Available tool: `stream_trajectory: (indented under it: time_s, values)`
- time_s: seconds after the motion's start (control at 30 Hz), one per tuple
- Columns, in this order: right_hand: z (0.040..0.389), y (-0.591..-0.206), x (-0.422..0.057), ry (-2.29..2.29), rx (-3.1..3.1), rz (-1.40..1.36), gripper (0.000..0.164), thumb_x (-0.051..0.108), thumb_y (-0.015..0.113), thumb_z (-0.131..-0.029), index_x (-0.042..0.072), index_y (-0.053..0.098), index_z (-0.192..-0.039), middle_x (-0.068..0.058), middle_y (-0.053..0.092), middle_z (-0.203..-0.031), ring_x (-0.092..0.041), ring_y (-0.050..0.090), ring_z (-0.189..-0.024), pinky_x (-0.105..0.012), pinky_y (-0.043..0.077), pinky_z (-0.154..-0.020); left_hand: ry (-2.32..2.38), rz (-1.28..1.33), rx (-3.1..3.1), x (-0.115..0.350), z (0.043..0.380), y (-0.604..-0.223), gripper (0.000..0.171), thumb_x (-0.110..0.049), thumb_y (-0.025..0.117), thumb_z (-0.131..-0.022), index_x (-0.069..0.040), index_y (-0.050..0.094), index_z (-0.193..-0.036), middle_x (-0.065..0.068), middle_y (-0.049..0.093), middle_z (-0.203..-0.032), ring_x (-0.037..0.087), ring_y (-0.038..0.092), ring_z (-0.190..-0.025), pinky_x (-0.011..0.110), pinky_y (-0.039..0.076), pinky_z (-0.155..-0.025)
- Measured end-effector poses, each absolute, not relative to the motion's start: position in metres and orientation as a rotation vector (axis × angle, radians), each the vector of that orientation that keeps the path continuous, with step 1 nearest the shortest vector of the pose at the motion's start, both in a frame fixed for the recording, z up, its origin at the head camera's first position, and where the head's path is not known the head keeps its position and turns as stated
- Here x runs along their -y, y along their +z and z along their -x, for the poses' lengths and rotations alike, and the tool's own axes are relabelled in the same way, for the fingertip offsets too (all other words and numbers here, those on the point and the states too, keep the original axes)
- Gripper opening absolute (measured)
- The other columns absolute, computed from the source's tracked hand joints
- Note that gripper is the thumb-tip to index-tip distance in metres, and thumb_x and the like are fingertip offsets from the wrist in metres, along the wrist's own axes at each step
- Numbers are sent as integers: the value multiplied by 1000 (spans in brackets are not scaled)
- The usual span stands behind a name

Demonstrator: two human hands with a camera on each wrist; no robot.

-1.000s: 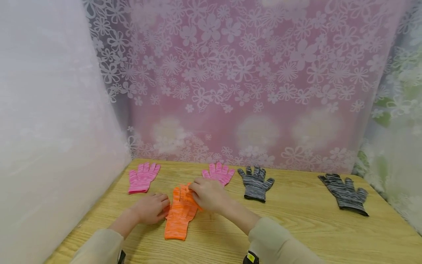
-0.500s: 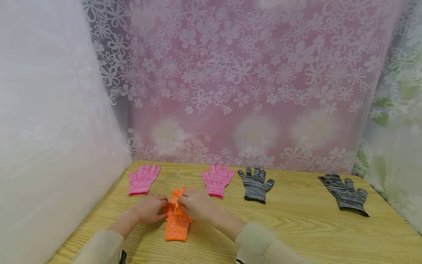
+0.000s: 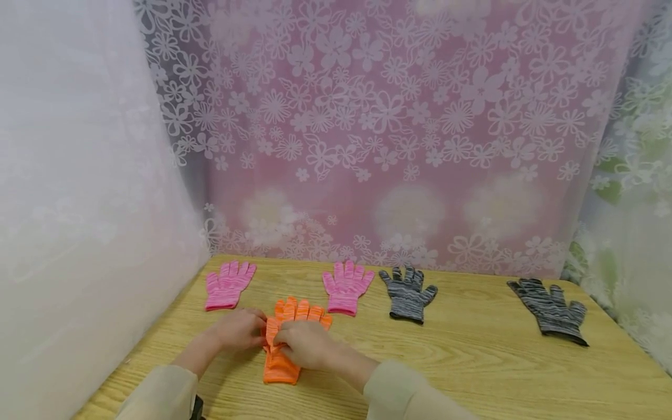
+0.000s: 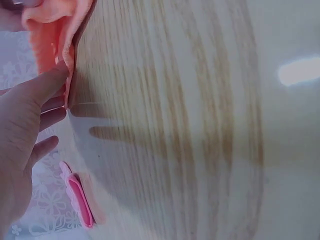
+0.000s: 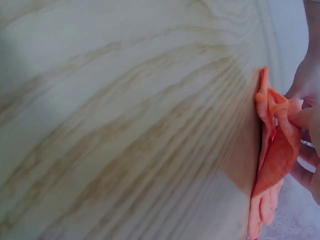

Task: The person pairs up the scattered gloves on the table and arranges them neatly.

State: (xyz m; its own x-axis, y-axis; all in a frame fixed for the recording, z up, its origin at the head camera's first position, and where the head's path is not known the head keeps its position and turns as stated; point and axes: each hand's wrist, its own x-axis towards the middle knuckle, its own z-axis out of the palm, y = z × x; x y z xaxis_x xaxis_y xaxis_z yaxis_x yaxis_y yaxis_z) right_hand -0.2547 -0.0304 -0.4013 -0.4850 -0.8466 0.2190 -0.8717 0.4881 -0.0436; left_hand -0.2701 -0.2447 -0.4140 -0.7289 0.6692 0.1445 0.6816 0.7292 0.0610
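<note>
An orange knit glove [image 3: 280, 372] lies on the table in front of me, cuff towards me, its fingers pointing away. Part of it is folded up and bunched; whether a second glove lies in the stack, I cannot tell. My left hand [image 3: 242, 331] pinches its left edge; the thumb [image 4: 56, 80] shows on that edge in the left wrist view. Over the glove's middle, my right hand [image 3: 307, 344] pinches a raised fold, hiding part of the palm. In the right wrist view the orange fabric [image 5: 277, 155] gapes open beneath the fingers.
Behind lie two pink gloves, one at the left [image 3: 228, 286] and one near the middle [image 3: 346, 289]. Two grey-black gloves lie farther right, a nearer one [image 3: 408, 294] and one by the right edge [image 3: 551, 309]. Flowered curtains [image 3: 394, 146] enclose the wooden table [image 3: 446, 373].
My right hand has moved left and towards me, drawing orange fabric back from the glove's far end. The orange fingers now show spread out. My left hand stays at the left edge.
</note>
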Motion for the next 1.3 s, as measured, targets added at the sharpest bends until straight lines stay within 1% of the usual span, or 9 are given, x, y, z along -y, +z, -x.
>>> stream_trajectory:
  time_s: [0.13,0.23,0.3,0.4,0.6,0.73,0.9,1.13,1.3]
  values:
    - [256,-408,29,205,2554,-1547,16,19,64,-87,21,70,-103,12,58,-90,2,55,-78,-12,42,-67,-292,1079,2856,245,272,-413,6,-13,63,-85,-12,67,-81,-1,62,-85,13,58,-77,31,48,-69]
    - [257,-410,28,222,2539,-1578,17,20,65,-87,20,69,-104,12,58,-90,3,55,-79,-11,41,-67,-547,966,2941,244,274,-411,11,-7,57,-86,-9,66,-82,-3,60,-79,9,52,-67,28,45,-62]
    - [258,-411,27,200,2540,-1609,20,22,65,-87,20,68,-106,11,58,-91,2,54,-80,-11,41,-68,-705,861,2976,242,275,-410,12,-8,55,-89,-6,66,-84,-3,58,-75,8,47,-62,26,41,-58]
    - [258,-410,26,146,2540,-1651,24,25,65,-87,20,67,-110,11,58,-94,1,54,-84,-12,41,-71,-770,743,2986,238,277,-409,12,-12,58,-89,-3,65,-87,-1,60,-75,9,48,-62,27,43,-57]
    - [257,-411,23,-16,2453,-1710,26,29,61,-89,21,65,-114,9,56,-97,-2,53,-87,-13,41,-73,-612,604,3014,224,279,-407,16,-12,67,-83,-1,61,-94,1,60,-73,13,54,-65,32,46,-60]
    - [256,-410,22,-75,2432,-1755,28,28,59,-91,21,63,-117,8,55,-102,-3,51,-90,-14,41,-75,-480,644,3015,219,279,-407,22,-7,67,-80,-1,62,-100,4,61,-78,18,55,-69,36,47,-64]
    - [257,-412,22,-80,2436,-1765,28,28,58,-92,21,61,-119,8,54,-104,-4,51,-92,-15,42,-74,-375,739,2956,219,279,-411,17,-2,64,-79,-1,63,-96,8,61,-86,26,58,-80,42,47,-72]
    - [257,-413,22,-94,2420,-1747,28,29,58,-91,22,62,-118,8,54,-103,-4,50,-90,-15,41,-71,-316,764,2867,218,281,-416,4,-2,62,-82,-5,62,-86,4,59,-78,22,58,-73,37,47,-65]
    - [254,-411,22,-121,2440,-1701,32,31,60,-90,22,59,-120,8,53,-103,-5,50,-92,-18,42,-67,-351,723,2809,217,281,-416,9,0,62,-79,-7,59,-85,1,55,-77,18,54,-69,34,45,-62]
